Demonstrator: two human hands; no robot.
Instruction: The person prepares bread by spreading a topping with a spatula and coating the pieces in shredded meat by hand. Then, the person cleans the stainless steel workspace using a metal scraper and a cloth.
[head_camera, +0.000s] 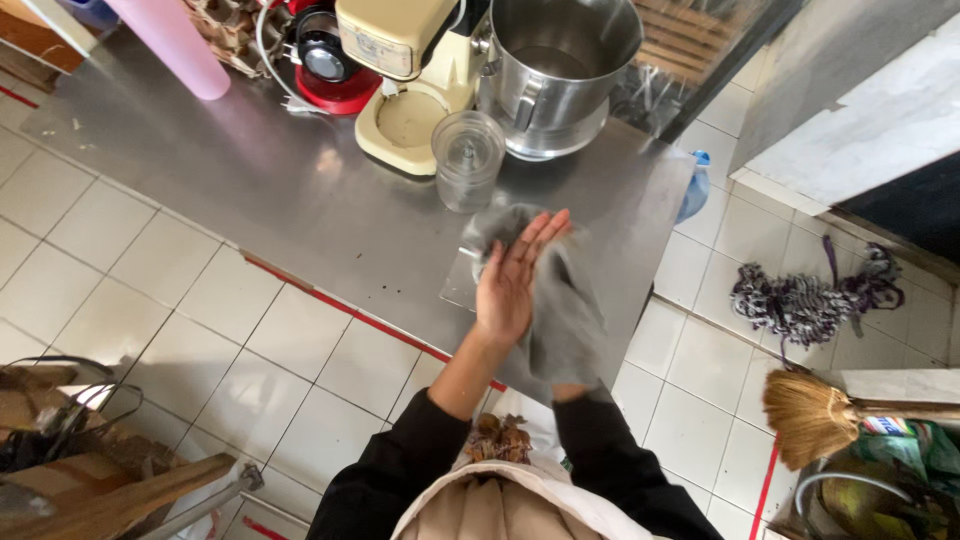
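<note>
Person stands at the near edge of a steel tabletop (300, 200), both hands busy w/ a grey cloth (565, 310). Left hand (512, 280) is flat and spread, fingers straight, palm pressed on the cloth. Right hand is wrapped inside the cloth (hidden, so can't tell its grip); the hands are together, cloth between them, held over the tabletop's near right corner. Just beyond, a clear plastic jar (467, 160) stands upright. Behind it, along the far edge, a cream stand mixer (405, 70) beside a steel mixing bowl (555, 70). Straw broom (815, 415) and a mop head (800, 300) on the tiled floor, right of the tabletop.
</note>
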